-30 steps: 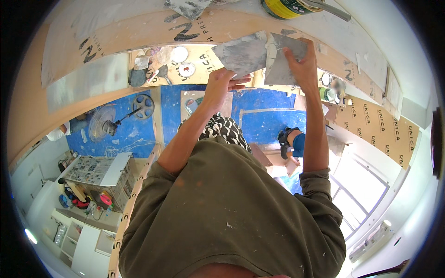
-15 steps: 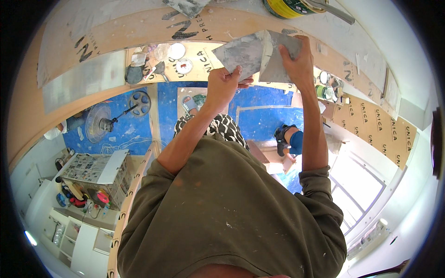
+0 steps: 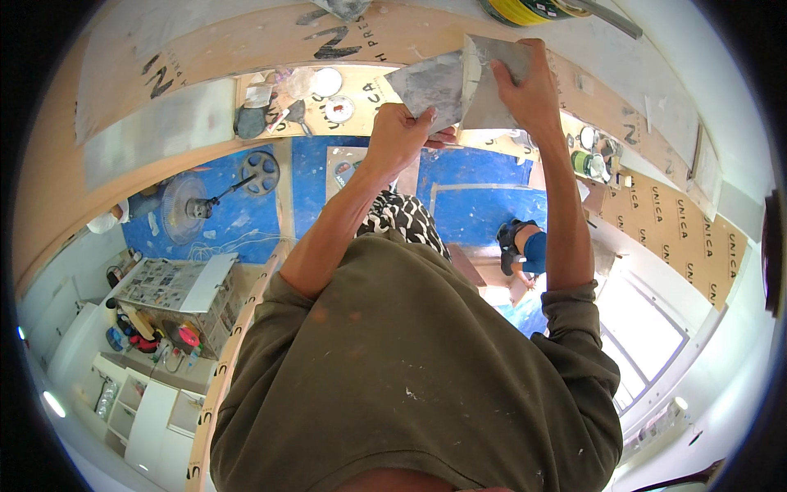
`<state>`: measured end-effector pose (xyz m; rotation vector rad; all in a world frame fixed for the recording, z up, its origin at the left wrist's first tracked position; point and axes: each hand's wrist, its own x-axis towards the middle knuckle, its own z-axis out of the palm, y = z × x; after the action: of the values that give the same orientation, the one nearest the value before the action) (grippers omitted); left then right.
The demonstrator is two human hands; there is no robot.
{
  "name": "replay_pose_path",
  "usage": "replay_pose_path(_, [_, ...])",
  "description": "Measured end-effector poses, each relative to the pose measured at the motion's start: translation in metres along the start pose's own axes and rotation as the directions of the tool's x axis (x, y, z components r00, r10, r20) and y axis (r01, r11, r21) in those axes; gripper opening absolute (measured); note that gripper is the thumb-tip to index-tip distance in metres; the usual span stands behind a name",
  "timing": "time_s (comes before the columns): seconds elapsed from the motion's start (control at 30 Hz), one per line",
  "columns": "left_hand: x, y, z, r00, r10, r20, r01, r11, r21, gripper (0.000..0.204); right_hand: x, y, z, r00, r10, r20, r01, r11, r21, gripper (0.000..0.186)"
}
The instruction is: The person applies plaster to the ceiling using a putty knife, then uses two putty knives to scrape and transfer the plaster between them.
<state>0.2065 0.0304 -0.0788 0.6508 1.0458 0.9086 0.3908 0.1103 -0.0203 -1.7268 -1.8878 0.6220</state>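
My left hand (image 3: 399, 138) grips the handle of a wide grey plaster-smeared blade (image 3: 428, 82), held out in front of me. My right hand (image 3: 531, 92) holds a second wide blade (image 3: 492, 78) by its back edge. The two blades meet at an angle, edge of one against the face of the other. Both arms reach forward from olive sleeves, over patterned trousers (image 3: 403, 217).
Far below lie blue floor sheeting (image 3: 484, 205) and cardboard sheets (image 3: 672, 221). A floor fan (image 3: 187, 209), lids and small tubs (image 3: 328, 94), a tool-laden shelf unit (image 3: 176, 287), and a bright window (image 3: 648, 336) are around. A sandalled foot (image 3: 512, 244) rests on a step.
Both hands have drifted slightly up and to the right with the blades still pressed together. The view has shifted a little over the floor.
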Motion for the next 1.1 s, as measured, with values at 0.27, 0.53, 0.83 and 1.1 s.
replay_pose_path(0.27, [-0.003, 0.002, 0.004, 0.995, -0.023, -0.096, 0.015, 0.997, -0.08, 0.025, -0.004, 0.016, -0.011, 0.996, -0.076, -0.048, 0.077, 0.997, 0.023, 0.044])
replay_pose_path(0.53, [0.0, 0.007, -0.003, 0.999, -0.026, -0.035, 0.028, 0.999, 0.039, 0.025, -0.002, -0.007, 0.003, 0.994, -0.099, 0.054, 0.1, 0.995, -0.013, 0.043])
replay_pose_path(0.83, [0.007, 0.011, -0.016, 0.998, -0.052, 0.026, 0.049, 0.991, 0.123, 0.029, 0.0, -0.019, 0.003, 0.989, -0.128, 0.072, 0.129, 0.992, -0.01, 0.041])
replay_pose_path(1.1, [0.005, 0.015, -0.016, 0.998, -0.062, -0.003, 0.062, 0.997, 0.041, 0.027, 0.001, -0.007, 0.005, 0.975, -0.223, 0.014, 0.223, 0.975, 0.001, 0.042])
